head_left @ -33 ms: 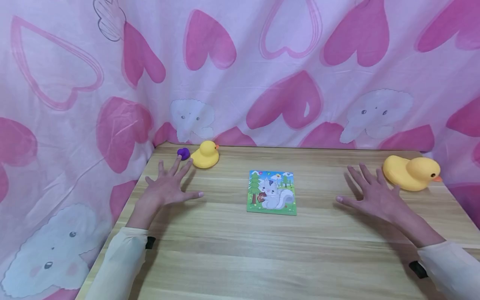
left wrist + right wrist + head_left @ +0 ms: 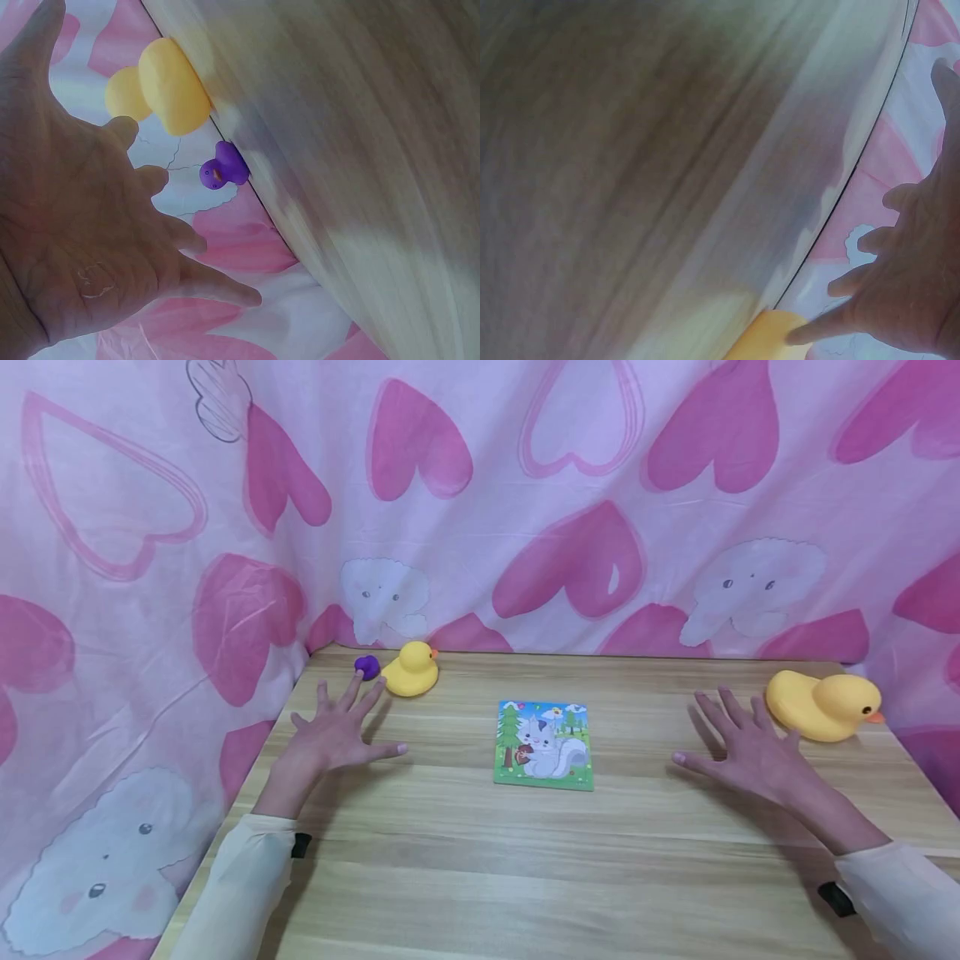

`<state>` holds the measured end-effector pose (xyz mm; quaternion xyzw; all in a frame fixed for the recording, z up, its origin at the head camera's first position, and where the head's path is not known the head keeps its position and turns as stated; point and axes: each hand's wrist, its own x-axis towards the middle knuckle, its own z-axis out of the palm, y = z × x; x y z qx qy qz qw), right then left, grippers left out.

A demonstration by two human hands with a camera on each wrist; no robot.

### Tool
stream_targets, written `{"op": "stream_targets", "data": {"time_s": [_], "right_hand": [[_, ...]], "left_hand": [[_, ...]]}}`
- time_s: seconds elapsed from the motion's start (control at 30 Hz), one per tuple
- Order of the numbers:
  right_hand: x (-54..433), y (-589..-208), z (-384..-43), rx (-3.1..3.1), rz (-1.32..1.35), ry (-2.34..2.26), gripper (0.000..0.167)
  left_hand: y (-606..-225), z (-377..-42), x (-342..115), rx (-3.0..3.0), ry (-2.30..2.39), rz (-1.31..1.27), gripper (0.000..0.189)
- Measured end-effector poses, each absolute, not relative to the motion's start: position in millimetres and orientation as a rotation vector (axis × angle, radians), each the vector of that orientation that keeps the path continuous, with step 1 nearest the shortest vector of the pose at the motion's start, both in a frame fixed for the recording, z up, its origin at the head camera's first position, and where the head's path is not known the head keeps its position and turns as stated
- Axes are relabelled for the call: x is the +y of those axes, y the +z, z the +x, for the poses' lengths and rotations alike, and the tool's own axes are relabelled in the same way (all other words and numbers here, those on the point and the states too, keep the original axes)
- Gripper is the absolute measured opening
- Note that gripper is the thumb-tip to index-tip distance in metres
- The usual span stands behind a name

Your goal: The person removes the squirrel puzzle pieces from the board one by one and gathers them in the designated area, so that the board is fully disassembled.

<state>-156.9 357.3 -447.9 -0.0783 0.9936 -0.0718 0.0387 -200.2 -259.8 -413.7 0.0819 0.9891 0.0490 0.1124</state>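
The person's left hand [image 2: 330, 739] hung palm down above the pale wood-grain table [image 2: 510, 868], fingers spread wide apart and holding nothing. Just beyond its fingertips, near the far left corner, sat a small purple toy duck [image 2: 368, 665], and just right of that a rounded yellow toy duck [image 2: 412, 672] with an orange beak. The right hand [image 2: 757, 756] was likewise palm down over the wood, its fingers splayed and gripping nothing, next to a larger yellow toy duck [image 2: 821, 703] whose beak pointed right; whether the little finger touched it could not be told. Between the two hands, well apart from both, a flat square board [image 2: 543, 746] printed with a grey-and-white squirrel lay on the table. Pink heart-patterned fabric [image 2: 450, 543] hung behind.
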Motion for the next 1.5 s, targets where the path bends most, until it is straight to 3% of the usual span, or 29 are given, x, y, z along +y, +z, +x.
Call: {"op": "stream_targets", "data": {"time_s": [0.2,0.57,0.93,1.5], "right_hand": [[353.4,-446.1,-157.2,3.072,-0.284,-0.188,0.107],[310.0,-433.0,-168.7,3.044,-0.4,-0.277,0.106],[261.6,-433.8,-184.9,3.014,-0.566,-0.265,0.105],[188.0,-430.3,-204.8,2.772,-0.827,-0.607,0.088]], "left_hand": [[-410.7,-199.6,-252.8,2.892,0.198,0.269,0.123],[-395.4,-196.5,-203.9,2.852,0.312,0.565,0.114],[-415.1,-210.1,-161.6,2.749,0.218,0.855,0.107],[-435.6,-227.1,-124.4,2.591,0.16,0.884,0.118]]}}
